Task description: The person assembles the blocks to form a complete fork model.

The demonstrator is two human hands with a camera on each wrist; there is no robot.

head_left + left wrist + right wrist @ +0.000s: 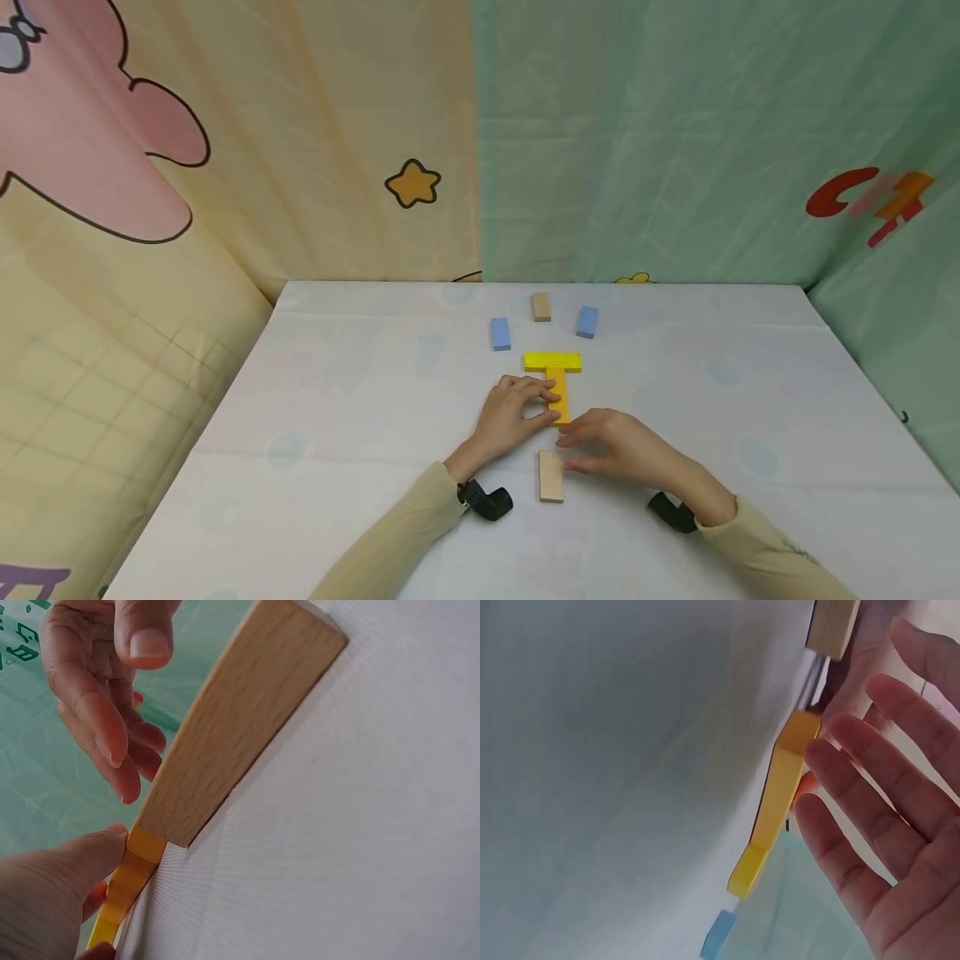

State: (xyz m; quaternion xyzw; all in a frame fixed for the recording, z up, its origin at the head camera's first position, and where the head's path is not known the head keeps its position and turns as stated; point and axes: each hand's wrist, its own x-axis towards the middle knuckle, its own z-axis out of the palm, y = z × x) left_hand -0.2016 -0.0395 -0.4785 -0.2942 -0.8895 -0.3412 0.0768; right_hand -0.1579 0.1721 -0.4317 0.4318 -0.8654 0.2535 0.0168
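The orange block (564,400) lies on the white surface (330,400) in front of the person, its far end against the middle of the yellow block (552,362), the 2 forming a T. The left hand (517,410) covers part of the orange block's left edge: its bent thumb and fingers touch the block, but whether they pinch it or only rest on it, I cannot tell; the outermost fingers are mostly hidden behind the others. The right hand (615,446) is held with its fingers apart and nothing between them. Its fingertips are so near the orange block's near end that contact cannot be made out.

The near wooden block (551,477) lies just beside the right thumb; both wrist views cut it off at the top. Beyond the T are the far wooden block (541,307), the left blue block (500,334) and the right blue block (587,322). The right wrist view shows only 1 blue block, at its lower edge. Both sleeves (405,533) run out of the head view, and a pink figure (97,142) behind is cropped at the left.
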